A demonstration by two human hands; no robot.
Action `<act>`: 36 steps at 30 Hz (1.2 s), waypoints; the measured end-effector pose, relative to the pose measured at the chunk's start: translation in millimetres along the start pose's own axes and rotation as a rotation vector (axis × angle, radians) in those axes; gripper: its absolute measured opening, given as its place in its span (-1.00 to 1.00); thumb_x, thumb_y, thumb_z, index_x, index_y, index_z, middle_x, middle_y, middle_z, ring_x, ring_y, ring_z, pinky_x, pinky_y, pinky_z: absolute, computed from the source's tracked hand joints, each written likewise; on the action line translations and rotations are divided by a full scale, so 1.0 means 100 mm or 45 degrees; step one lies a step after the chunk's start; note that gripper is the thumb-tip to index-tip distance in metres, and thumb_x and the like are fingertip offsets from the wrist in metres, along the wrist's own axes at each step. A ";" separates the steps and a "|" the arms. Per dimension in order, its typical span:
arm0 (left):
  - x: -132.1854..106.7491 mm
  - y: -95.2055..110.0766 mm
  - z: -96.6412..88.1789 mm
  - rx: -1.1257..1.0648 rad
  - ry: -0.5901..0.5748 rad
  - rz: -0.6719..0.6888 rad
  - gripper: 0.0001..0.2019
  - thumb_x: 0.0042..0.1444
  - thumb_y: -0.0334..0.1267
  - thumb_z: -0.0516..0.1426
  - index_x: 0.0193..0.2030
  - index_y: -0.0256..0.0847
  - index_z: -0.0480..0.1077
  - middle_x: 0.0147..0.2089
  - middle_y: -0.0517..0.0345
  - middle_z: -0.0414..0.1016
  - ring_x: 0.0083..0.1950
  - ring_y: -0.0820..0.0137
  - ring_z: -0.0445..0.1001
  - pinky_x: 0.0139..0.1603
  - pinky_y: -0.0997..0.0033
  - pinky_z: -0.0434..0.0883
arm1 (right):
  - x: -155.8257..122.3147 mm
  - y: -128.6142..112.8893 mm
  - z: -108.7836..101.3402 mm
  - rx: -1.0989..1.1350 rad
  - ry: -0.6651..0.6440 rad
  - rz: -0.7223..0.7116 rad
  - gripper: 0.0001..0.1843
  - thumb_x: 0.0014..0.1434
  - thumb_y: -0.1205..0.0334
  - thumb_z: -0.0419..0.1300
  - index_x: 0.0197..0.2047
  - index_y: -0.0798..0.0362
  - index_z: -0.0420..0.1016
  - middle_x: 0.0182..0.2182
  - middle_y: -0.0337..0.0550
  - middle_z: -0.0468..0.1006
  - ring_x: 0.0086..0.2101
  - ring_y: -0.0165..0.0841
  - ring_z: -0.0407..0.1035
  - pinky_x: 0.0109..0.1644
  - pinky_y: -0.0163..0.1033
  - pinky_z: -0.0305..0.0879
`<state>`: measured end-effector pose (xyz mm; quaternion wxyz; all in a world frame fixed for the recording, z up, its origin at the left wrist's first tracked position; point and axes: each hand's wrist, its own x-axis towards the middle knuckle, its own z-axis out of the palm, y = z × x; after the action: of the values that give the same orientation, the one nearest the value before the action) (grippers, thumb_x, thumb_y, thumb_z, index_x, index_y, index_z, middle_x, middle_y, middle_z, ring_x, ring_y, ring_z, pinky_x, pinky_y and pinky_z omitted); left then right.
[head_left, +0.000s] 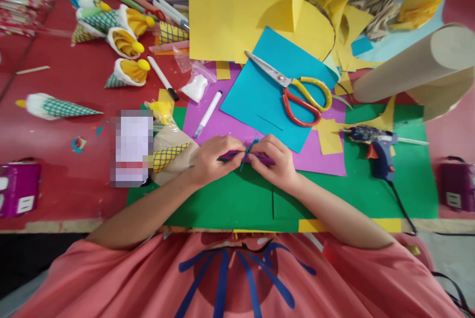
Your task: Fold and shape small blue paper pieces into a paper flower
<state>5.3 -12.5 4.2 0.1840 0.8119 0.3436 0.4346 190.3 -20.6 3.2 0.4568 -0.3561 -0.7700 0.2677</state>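
Note:
Over the front edge of the purple sheet (326,159), my two hands meet fingertip to fingertip. My left hand (218,157) pinches one side of a small bundle of thin blue strips (245,159). From the other side my right hand (273,159) pinches the same strips, which cross and stick out above and below the fingers. The exact grip point is partly hidden by the fingertips. Beyond the hands, scissors (284,80) with one yellow and one red handle lie on a blue sheet (245,90). A white marker (208,114) rests left of that sheet.
A glue gun (380,150) with its cord lies on the green sheet (222,209) at right. A thick paper roll (408,66) stands behind it. Yellow card (230,11) covers the back. Patterned paper cones (70,106) and a blurred-out rectangle (132,147) are at left.

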 end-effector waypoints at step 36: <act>0.00 0.03 -0.01 0.073 -0.056 -0.050 -0.99 0.19 -0.31 0.10 -0.25 -0.15 0.34 -0.23 0.11 0.57 -0.16 0.40 0.53 -0.11 0.37 0.46 | 0.00 -0.01 -0.03 0.094 -0.088 0.031 -0.91 0.22 0.28 0.14 -0.19 0.04 0.41 -0.27 -0.05 0.58 -0.19 -0.29 0.51 -0.13 -0.16 0.46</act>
<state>5.8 -14.3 6.1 0.1767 0.8193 0.3677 0.4029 192.3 -21.0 5.3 0.4393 -0.3389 -0.7706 0.3135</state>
